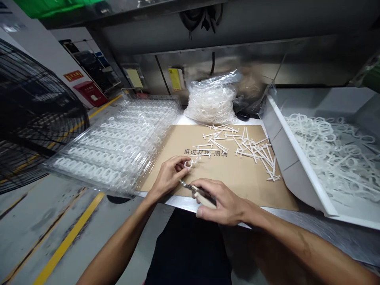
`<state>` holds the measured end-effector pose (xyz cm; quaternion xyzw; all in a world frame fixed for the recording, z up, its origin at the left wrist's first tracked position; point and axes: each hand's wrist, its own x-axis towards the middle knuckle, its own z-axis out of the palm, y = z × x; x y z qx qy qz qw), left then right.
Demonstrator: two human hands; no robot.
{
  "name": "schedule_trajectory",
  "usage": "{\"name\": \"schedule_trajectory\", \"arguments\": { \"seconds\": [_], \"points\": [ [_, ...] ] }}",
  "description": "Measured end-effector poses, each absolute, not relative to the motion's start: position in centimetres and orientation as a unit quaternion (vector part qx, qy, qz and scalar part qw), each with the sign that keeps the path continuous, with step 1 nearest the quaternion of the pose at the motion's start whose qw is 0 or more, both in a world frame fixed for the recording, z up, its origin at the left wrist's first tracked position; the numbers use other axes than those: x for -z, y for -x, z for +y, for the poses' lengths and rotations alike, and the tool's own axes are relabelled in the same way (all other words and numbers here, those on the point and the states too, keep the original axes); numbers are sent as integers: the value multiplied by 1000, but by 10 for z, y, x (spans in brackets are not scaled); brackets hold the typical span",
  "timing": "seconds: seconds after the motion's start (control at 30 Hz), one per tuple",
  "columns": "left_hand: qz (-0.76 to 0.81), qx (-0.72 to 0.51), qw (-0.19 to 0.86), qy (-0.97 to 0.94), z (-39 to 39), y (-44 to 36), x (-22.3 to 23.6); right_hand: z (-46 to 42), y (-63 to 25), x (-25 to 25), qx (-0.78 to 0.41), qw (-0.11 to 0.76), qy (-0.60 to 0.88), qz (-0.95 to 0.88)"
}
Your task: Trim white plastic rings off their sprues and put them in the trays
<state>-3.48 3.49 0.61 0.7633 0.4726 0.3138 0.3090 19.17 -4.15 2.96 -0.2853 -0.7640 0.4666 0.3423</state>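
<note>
My left hand (168,177) pinches a small white plastic ring piece (187,164) above a brown cardboard sheet (243,192). My right hand (222,202) is closed around small cutting pliers (199,194) with pale handles, and their metal tip points left toward my left hand. The tip sits close to the ring piece, but I cannot tell whether they touch. Loose white plastic T-shaped pieces (252,150) lie in a scattered heap on the cardboard, just beyond my right hand.
A white bin (299,162) of white plastic ring pieces stands to the right. Stacked clear trays (113,146) holding white pieces lie on the left, past a black fan guard (35,114). A clear bag of white rings (211,102) stands behind the cardboard.
</note>
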Motion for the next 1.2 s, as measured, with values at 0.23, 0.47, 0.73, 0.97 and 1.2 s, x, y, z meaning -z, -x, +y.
{"name": "schedule_trajectory", "arguments": {
  "seconds": [0.23, 0.47, 0.73, 0.97, 1.2],
  "points": [
    [502, -456, 387, -625, 14, 23, 15, -36, -204, -31, -621, 339, 314, -633],
    [520, -446, 361, -633, 14, 19, 11, -35, -204, -32, -710, 319, 341, -528],
    [450, -571, 456, -514, 0, 17, 9, -35, -205, -36, -701, 280, 392, -527],
    [411, -595, 451, -523, -6, 20, 9, -33, -203, -33, -690, 266, 392, -548],
    [385, -582, 436, -568, -7, 22, 10, -36, -204, -32, -689, 255, 391, -554]
  ]
}}
